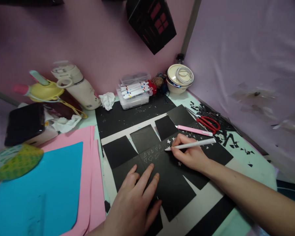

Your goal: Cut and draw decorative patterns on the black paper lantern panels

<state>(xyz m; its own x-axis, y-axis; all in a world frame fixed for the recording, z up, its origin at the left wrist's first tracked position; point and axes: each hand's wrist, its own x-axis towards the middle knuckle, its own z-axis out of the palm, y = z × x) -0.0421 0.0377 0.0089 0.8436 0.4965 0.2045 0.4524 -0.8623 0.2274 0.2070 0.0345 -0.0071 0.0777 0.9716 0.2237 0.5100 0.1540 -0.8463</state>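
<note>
A black card template [170, 183] with several flaps lies on a whitish board [186, 214]. My right hand [190, 155] is closed around a white pencil [199, 143], its tip at the card near the middle. Small triangles and other outlines are drawn in white left of the tip, and star-shaped cut-outs show around my fingers. My left hand [137, 195] rests flat on the card's lower left, fingers spread. Above my right hand lies a pink craft knife [194, 130], with red-handled scissors [208, 124] beyond it.
Black paper scraps [232, 139] litter the right side. Blue [51, 183] and pink sheets [97, 183] lie at left. Along the back stand a cream bottle [81, 87], a box of white markers [135, 91] and a lidded tub [179, 78]. A black paper house [152, 24] hangs above.
</note>
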